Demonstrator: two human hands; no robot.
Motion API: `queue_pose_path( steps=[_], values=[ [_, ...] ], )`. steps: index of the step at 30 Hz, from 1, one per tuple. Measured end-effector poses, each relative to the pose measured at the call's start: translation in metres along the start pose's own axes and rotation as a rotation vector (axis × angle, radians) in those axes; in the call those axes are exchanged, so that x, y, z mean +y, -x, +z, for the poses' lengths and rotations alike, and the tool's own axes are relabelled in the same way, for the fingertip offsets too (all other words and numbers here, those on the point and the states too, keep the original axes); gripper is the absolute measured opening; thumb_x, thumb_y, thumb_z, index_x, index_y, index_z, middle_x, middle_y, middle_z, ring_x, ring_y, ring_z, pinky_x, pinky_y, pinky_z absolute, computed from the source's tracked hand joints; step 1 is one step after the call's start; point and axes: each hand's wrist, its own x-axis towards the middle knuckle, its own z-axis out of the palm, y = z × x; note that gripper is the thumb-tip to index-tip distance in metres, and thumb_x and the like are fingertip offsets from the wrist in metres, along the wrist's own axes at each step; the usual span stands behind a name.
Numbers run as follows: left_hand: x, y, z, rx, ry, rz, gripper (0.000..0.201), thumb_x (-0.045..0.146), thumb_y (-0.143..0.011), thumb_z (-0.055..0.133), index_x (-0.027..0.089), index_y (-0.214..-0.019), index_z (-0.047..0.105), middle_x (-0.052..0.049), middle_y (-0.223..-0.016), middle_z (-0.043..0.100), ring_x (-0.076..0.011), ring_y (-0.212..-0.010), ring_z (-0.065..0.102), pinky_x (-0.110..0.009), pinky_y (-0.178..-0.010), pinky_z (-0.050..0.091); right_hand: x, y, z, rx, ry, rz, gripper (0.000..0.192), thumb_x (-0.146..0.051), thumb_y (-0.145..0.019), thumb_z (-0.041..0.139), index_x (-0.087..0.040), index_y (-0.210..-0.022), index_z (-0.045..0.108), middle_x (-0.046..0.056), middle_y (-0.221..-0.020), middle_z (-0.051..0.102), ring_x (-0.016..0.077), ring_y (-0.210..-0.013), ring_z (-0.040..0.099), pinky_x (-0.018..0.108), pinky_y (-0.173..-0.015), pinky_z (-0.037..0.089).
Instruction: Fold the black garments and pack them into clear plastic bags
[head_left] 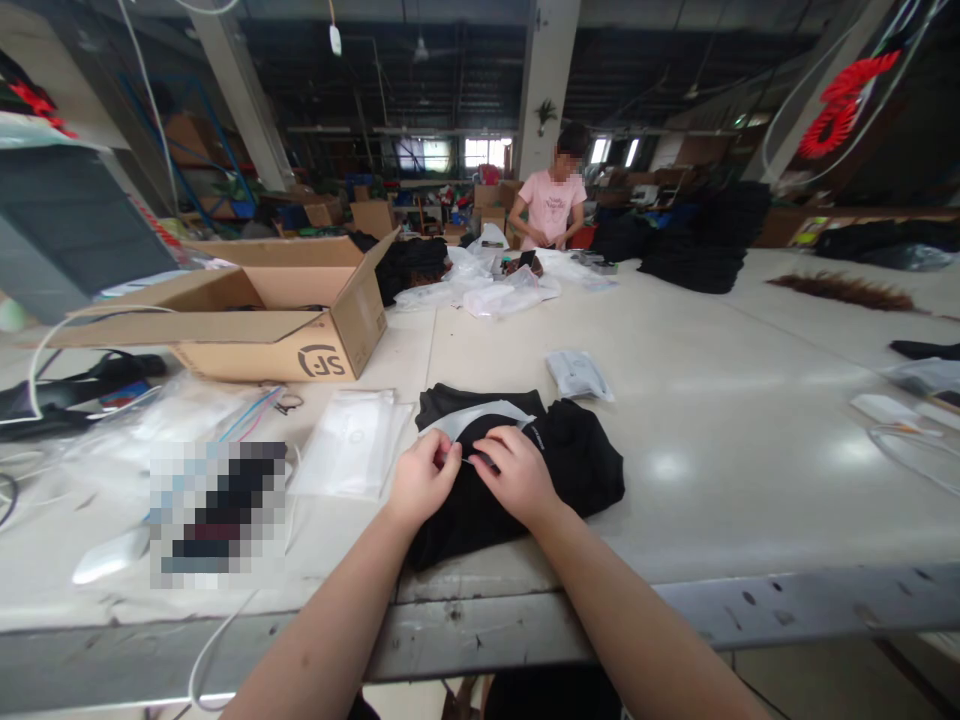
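Note:
A black garment [465, 515] with a light grey curved panel and small pale lettering lies bunched on the table in front of me. My left hand [426, 475] is closed in a pinch on its fabric near the end of the grey panel. Just beside it, my right hand [517, 472] pinches the same garment, thumb and fingers close together. A thin pale edge or strip shows between the fingertips; what it is I cannot make out. Behind the garment lies a small packed plastic bag [579, 375]. Flat clear plastic bags [346, 445] lie to the left of my left hand.
An open cardboard box [277, 345] stands at the left, with crumpled plastic [176, 420] before it. A white computer mouse [112, 555] lies near the front left. Across the table a person in a pink shirt [553, 205] stands near stacked black fabric [697, 245].

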Motion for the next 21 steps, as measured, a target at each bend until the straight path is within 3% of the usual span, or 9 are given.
queue_pose_path(
  steps=[4,10,12,16,19,21],
  values=[
    [0.001,0.001,0.004,-0.047,0.001,0.074,0.020,0.032,-0.095,0.049,0.023,-0.078,0.049,0.002,-0.067,0.053,-0.0136,-0.061,0.053,-0.027,-0.058,0.043,-0.009,-0.003,0.010,-0.130,0.060,-0.041,0.033,-0.019,-0.093,0.054,-0.021,-0.124,0.063,0.014,-0.125,0.063,0.0284,-0.103,0.062,0.045,-0.091,0.052],
    [0.007,0.004,0.005,-0.167,0.050,0.188,0.017,0.034,-0.095,0.049,0.022,-0.085,0.056,0.000,-0.072,0.058,-0.0143,-0.066,0.056,-0.027,-0.064,0.046,0.004,0.000,0.011,-0.291,0.199,0.129,0.035,-0.014,-0.087,0.057,-0.021,-0.120,0.064,0.017,-0.119,0.064,0.0272,-0.085,0.067,0.038,-0.071,0.056],
    [0.006,0.004,0.004,-0.124,0.053,0.070,0.017,0.037,-0.094,0.052,0.022,-0.099,0.060,0.002,-0.066,0.057,-0.0148,-0.061,0.057,-0.028,-0.062,0.046,0.007,0.002,0.011,-0.289,0.200,0.161,0.037,-0.012,-0.086,0.054,-0.021,-0.121,0.063,0.017,-0.123,0.063,0.0267,-0.083,0.068,0.038,-0.070,0.056],
    [0.000,-0.002,0.001,0.008,0.217,-0.286,0.041,0.043,-0.095,0.052,0.024,-0.131,0.055,0.002,-0.063,0.061,-0.0173,-0.057,0.060,-0.029,-0.059,0.049,0.009,0.003,0.010,-0.189,0.118,0.241,0.047,-0.009,-0.086,0.050,-0.019,-0.131,0.058,0.019,-0.126,0.061,0.0314,-0.095,0.067,0.044,-0.081,0.056],
    [-0.002,-0.007,0.001,0.021,0.533,-0.431,0.048,0.045,-0.094,0.053,0.028,-0.139,0.052,-0.004,-0.089,0.070,-0.0193,-0.073,0.068,-0.031,-0.062,0.055,0.010,0.002,0.010,-0.143,-0.029,0.211,0.055,-0.006,-0.083,0.047,-0.020,-0.136,0.053,0.017,-0.130,0.060,0.0333,-0.113,0.062,0.050,-0.095,0.052],
    [-0.002,-0.011,0.004,0.063,0.716,-0.509,0.045,0.044,-0.093,0.055,0.029,-0.136,0.057,-0.006,-0.112,0.069,-0.0202,-0.090,0.068,-0.031,-0.068,0.057,0.011,0.001,0.010,-0.146,-0.151,0.167,0.057,-0.004,-0.081,0.046,-0.021,-0.135,0.054,0.015,-0.132,0.059,0.0324,-0.121,0.058,0.051,-0.102,0.049]
  ],
)
